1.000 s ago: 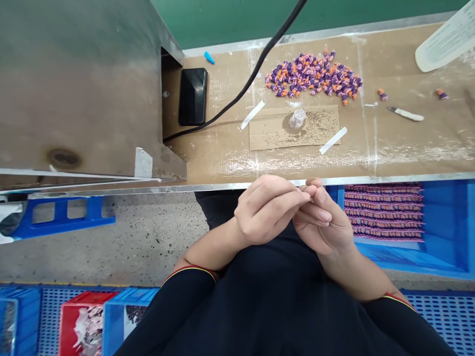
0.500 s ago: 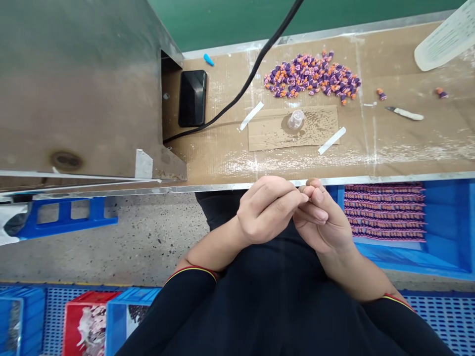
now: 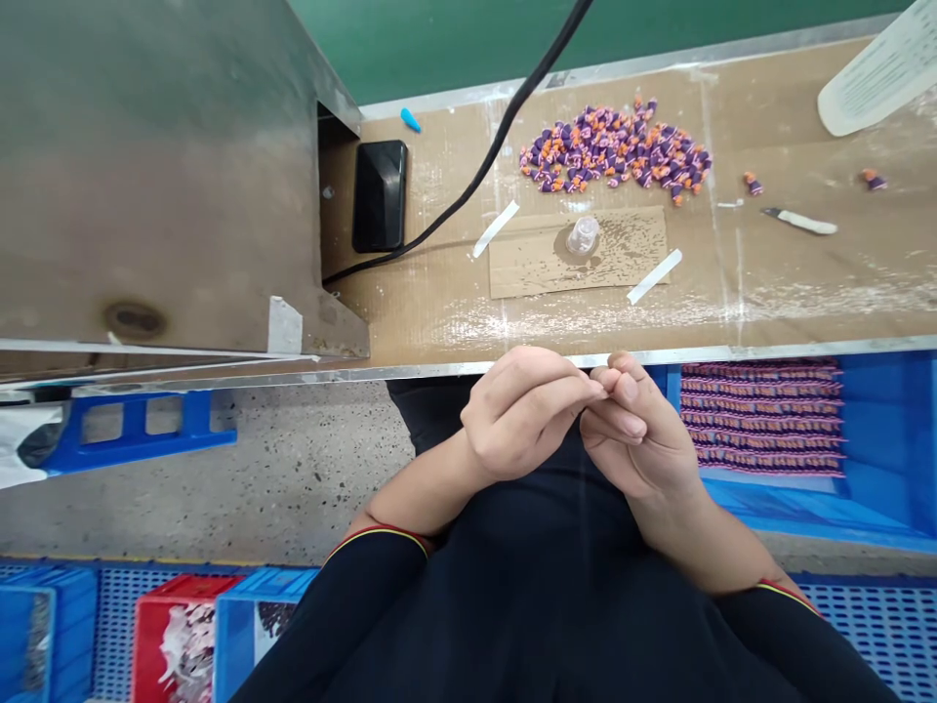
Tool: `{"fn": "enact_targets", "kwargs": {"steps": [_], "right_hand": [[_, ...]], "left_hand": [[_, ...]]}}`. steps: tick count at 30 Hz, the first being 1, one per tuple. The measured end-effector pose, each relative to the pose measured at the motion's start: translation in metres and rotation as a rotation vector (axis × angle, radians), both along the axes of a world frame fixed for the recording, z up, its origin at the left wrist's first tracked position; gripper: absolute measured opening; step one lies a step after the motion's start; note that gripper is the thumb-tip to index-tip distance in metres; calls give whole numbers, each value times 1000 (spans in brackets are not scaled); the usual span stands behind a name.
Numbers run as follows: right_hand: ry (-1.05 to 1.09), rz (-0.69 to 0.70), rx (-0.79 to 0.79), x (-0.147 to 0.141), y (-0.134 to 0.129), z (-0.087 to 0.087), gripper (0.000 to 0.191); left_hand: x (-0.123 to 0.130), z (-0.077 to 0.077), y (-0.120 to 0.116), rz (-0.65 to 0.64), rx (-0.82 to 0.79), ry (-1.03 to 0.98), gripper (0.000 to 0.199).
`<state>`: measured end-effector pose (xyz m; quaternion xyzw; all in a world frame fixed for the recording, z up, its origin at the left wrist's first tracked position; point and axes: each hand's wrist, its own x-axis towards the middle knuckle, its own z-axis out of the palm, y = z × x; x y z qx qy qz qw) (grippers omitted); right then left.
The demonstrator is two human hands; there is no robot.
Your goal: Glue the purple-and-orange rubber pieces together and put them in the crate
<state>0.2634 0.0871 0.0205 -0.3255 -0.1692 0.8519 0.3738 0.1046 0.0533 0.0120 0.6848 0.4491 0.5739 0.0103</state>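
My left hand (image 3: 523, 415) and my right hand (image 3: 636, 420) meet at the fingertips just in front of the bench edge. Both are closed in a pinch, and whatever lies between the fingers is hidden. Beyond them a small clear cup (image 3: 584, 236) rests on a wet piece of cardboard (image 3: 527, 268). Behind that lies a pile of small purple and orange pieces (image 3: 615, 146). Two similar pieces lie apart on the right, one of them a purple-orange piece (image 3: 753, 184) close to a white-handled knife (image 3: 805, 223).
A metal housing (image 3: 183, 195) fills the left side, with a phone (image 3: 379, 195) and a black cable (image 3: 483, 176) beside it. Below the bench at right, a blue crate (image 3: 878, 439) holds rows of purple-orange pieces. A red crate (image 3: 153, 625) stands at lower left.
My left hand shifts very slightly at the fingertips while my right hand keeps its pinch. The view has tilted a little; the things on the bench stay in place.
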Motion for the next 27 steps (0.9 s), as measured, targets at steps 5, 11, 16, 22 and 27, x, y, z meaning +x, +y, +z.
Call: {"fn": "enact_targets", "kwargs": {"steps": [5,11,16,22,27], "right_hand": [[-89,-18,95,0,3,1,37],[-199,-156,249,-3,-1,0,33],[-244,-182,281,-4,-3,-2,31],[-243,-188,271,-4,-4,-4,34],[-199,-171,260,-4,-4,-5,34]], "left_hand": [[1,-5,3,-34,-7,-52,15],[-3,-3,5,-50,-65,1,12],[-8,2,5,-84,-124,66,13],[-8,1,6,-91,-164,115,6],[-5,-1,7,-68,-147,126,6]]}}
